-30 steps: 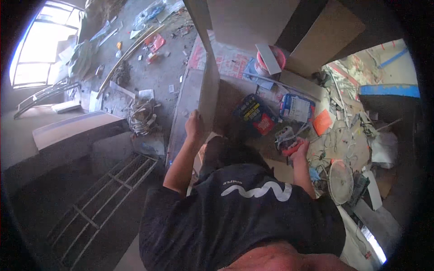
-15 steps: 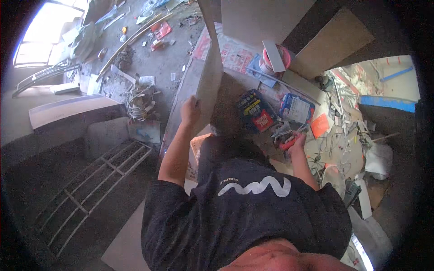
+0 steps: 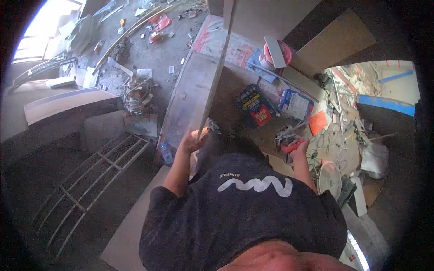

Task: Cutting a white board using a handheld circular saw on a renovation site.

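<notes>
Landmark: the thin board (image 3: 219, 67), on edge, seen nearly side-on, its near end at your left hand (image 3: 193, 141).

Left: your forearm (image 3: 177, 174) leans up and inward from the dark sleeve (image 3: 167, 201). The hand is curled around the board's near end, gripping it; exact placement of thumb and fingers is too small to read. An orange object (image 3: 200, 132) shows just beside this hand, at the foot of the board.

Right: your hand (image 3: 299, 150) is well to the right of the board, the arm also slanting inward. Fingers are wrapped round a red-handled tool (image 3: 292, 145); its grey body, blurred, lies left of the grip, on the board's side. Finger detail not resolved.

Around the board: the grey surface (image 3: 183, 99) runs along its left. To its right lie a dark blue package with a red patch (image 3: 255, 106) and, farther out, a second blue package (image 3: 295, 106), near the tool. Beyond these, also right of the board, stands a pink bucket (image 3: 285, 52).
</notes>
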